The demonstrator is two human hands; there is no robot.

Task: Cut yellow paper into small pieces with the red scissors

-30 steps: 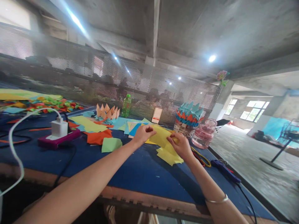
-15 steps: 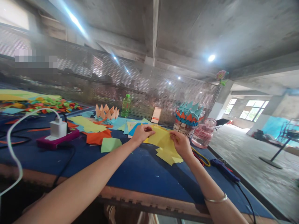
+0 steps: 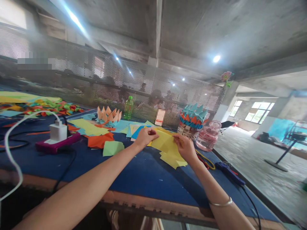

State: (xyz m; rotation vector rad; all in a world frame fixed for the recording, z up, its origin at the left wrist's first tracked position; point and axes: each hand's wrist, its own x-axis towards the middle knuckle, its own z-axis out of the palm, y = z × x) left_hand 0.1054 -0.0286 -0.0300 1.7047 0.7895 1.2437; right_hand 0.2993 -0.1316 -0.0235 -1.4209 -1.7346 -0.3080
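A yellow paper sheet (image 3: 165, 140) is stretched between both my hands, a little above the blue table (image 3: 134, 174). My left hand (image 3: 145, 136) pinches its left corner with closed fingers. The sheet's right edge is pinched by my right hand (image 3: 185, 147), which wears a thin bangle further down the wrist. Under the sheet lies a small stack of yellow papers (image 3: 173, 159).
Loose coloured papers (image 3: 99, 134) lie to the left, with a white charger on a purple power strip (image 3: 56, 140). An orange paper crown (image 3: 109, 115), a green bottle (image 3: 129, 108), a paper-decorated jar (image 3: 192, 123) and a pink glass jar (image 3: 208, 137) stand behind. A blue tool (image 3: 229, 172) lies right.
The yellow sheet has shifted slightly between my fingers and both hands have lifted a touch; the view has drifted a little. Nothing else has moved.
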